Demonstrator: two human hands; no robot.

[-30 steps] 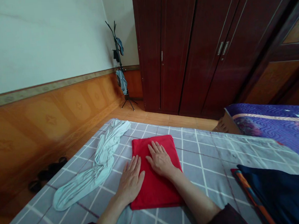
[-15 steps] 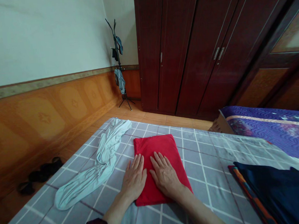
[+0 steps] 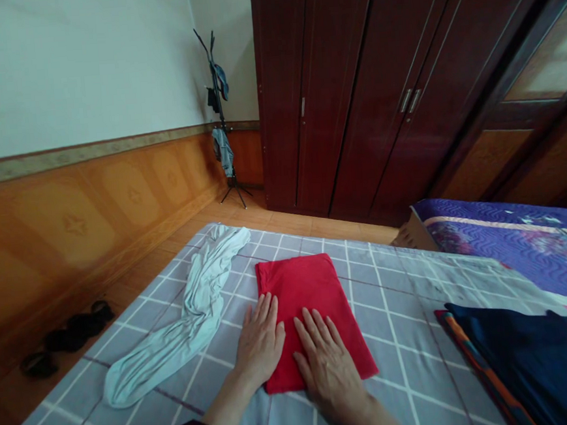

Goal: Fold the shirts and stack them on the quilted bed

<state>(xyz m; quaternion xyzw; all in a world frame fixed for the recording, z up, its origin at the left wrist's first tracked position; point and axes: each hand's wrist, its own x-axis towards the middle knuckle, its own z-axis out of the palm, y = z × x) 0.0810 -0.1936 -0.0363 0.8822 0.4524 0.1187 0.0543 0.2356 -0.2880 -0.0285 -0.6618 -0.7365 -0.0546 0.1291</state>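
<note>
A red folded cloth (image 3: 301,280), roughly rectangular, lies flat on the grey checked bedsheet (image 3: 381,336). My left hand (image 3: 260,339) rests on its left edge, fingers stretched out and pointing away from me. On the lower right part of the cloth lies my right hand (image 3: 327,359), palm down with the fingers a little apart. Neither hand grasps anything. To the left, a crumpled pale mint garment (image 3: 193,311) stretches lengthwise across the sheet. At the right sits a pile of folded dark navy clothes (image 3: 534,350), with orange and red fabric showing along its left side.
Dark shoes (image 3: 72,334) stand on the floor left of the bed. A coat rack (image 3: 221,112) with a cap and clothing is in the far corner. Beyond the bed rises a dark red wardrobe (image 3: 343,96). A purple quilted cover (image 3: 511,234) lies at the right.
My right hand has slid down the red cloth toward me, uncovering more of its upper part. My left hand stays almost in place. The camera view has shifted slightly.
</note>
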